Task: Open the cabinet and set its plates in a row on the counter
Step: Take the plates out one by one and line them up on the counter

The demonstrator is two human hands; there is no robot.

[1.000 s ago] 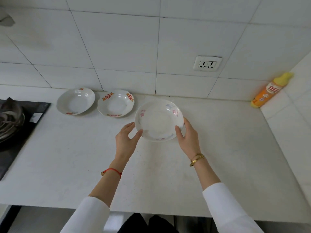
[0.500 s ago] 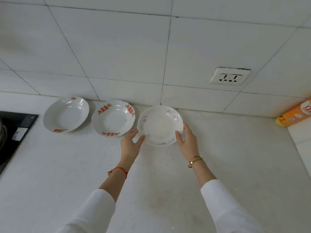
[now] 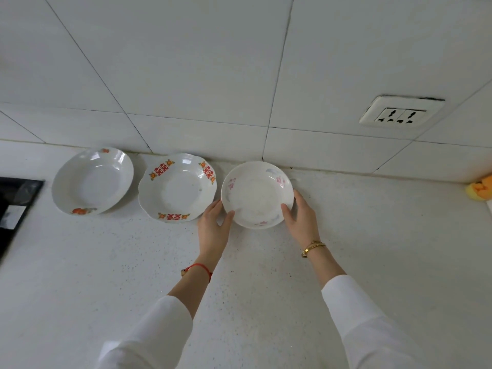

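White pink-flowered plate (image 3: 257,194) is gripped at its rim by left hand (image 3: 213,227) and right hand (image 3: 302,218), fingers curled, at the counter's (image 3: 372,235) back edge; the red-patterned plate (image 3: 177,187) just beside could be knocked and chipped.

We hold a pink-flowered plate (image 3: 257,194) with our left hand (image 3: 213,226) and right hand (image 3: 302,218), one on each side. It sits beside two other plates (image 3: 177,186) (image 3: 91,181) on the white counter (image 3: 106,262).
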